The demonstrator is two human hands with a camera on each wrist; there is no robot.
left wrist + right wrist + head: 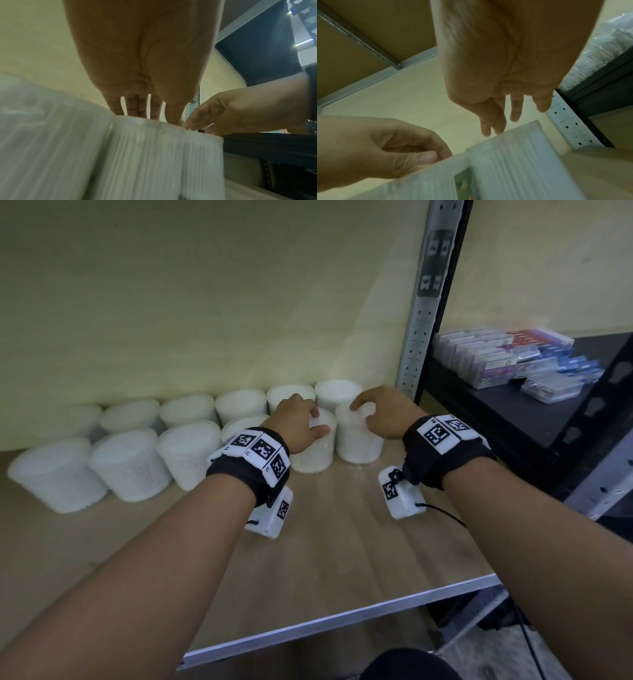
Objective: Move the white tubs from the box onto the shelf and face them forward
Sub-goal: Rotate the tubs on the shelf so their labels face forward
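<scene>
- Head view: your left hand (297,422) sits on top of a white tub (314,445) in the front row of the wooden shelf (342,542), fingers curled over its lid and thumb on the near rim.
- Your right hand (383,412) covers the neighbouring tub (358,440), the last of the front row, near the shelf's right edge; its fingers arch over the lid.
- The two tubs stand upright, just beside each other; whether they touch is unclear.
- More white tubs (130,463) fill two rows along the shelf's back edge towards the left, all upright. Their walls show fine vertical white lines; the contents cannot be made out.
- A perforated metal upright (419,337) stands at the shelf's back right corner. Beyond it, wrapped boxes (507,354) lie stacked on a dark shelf (534,422).
- Left wrist view: your fingers (135,106) reach straight down, slightly apart, tips on the tub's (154,155) top edge. Your right hand (240,112) rests on the tub beside it.
- Right wrist view: your fingers (516,108) hang spread above the tub (513,162); contact is not clear from here. A small coloured label (464,184) shows on the neighbouring tub's wall. Your left hand (376,146) is curled, thumb pressed at that tub's rim.
</scene>
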